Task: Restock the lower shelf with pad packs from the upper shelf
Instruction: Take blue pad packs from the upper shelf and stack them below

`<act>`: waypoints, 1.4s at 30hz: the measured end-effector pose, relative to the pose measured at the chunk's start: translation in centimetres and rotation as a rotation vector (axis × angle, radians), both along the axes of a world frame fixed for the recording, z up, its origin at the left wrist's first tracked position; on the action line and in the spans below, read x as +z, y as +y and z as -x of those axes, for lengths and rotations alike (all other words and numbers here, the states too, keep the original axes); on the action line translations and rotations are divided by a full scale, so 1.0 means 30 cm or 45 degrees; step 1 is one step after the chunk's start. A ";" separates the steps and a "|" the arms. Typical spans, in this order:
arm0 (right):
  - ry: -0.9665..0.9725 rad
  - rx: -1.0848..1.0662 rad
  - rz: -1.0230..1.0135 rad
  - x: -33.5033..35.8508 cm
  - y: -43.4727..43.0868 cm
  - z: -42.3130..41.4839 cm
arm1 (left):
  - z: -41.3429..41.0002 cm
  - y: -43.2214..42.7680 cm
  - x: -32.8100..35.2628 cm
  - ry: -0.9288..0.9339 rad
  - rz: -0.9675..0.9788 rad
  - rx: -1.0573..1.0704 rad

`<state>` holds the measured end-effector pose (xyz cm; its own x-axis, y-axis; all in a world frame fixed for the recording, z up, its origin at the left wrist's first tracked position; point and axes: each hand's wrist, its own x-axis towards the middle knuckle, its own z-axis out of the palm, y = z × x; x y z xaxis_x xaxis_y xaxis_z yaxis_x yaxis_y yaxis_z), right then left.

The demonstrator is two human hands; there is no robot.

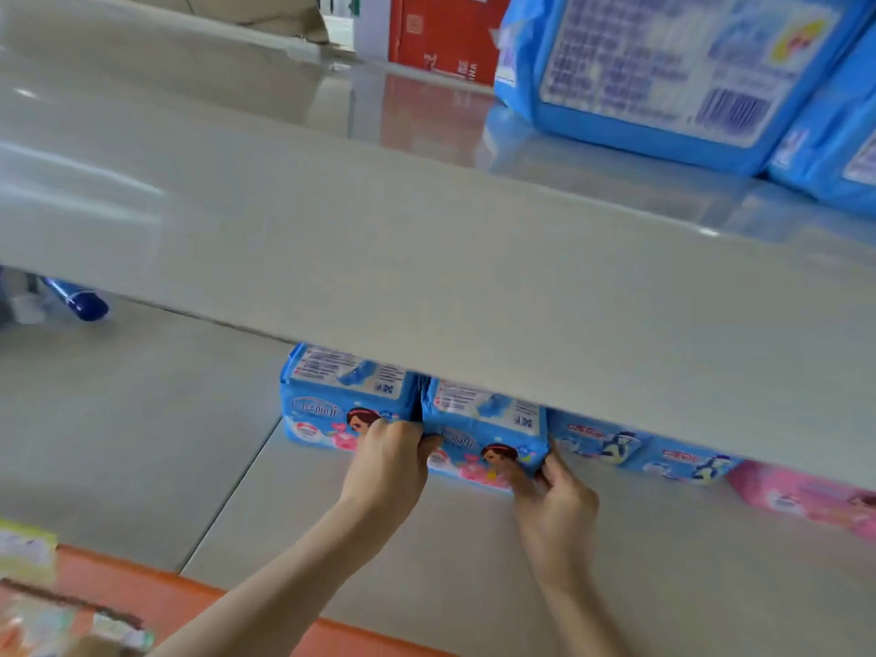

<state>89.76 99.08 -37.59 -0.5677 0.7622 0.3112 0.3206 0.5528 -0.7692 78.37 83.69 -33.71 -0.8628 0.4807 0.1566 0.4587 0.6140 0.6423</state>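
On the lower shelf (142,443), left hand (393,462) and right hand (554,500) grip 1 blue pad pack (483,433); print blurred.

Glossy smooth grey upper shelf (284,182), shiny crinkled plastic-film pad packs (663,73) at 1 o'clock, matt red cardboard box (441,35) at 12 o'clock, smooth satin lower shelf (142,443)

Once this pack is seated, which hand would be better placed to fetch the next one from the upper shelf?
Probably the right hand: both grip the pad pack, but the blue packs on the upper shelf sit on its side; the left hand would cross over.
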 end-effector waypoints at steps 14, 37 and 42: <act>0.172 0.285 0.240 0.108 -0.029 -0.034 | 0.011 -0.323 0.038 0.402 -0.348 0.223; 0.042 0.083 -0.006 0.080 -0.049 0.019 | 0.067 -0.222 -0.032 -0.025 -0.339 0.433; 0.019 0.083 -0.013 0.088 -0.047 0.018 | 0.065 -0.227 -0.027 -0.047 -0.340 0.414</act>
<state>89.21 97.66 -34.96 -0.6112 0.7203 0.3280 0.2719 0.5802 -0.7677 76.41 76.87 -34.53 -0.9702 0.1292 0.2052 0.2424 0.5326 0.8109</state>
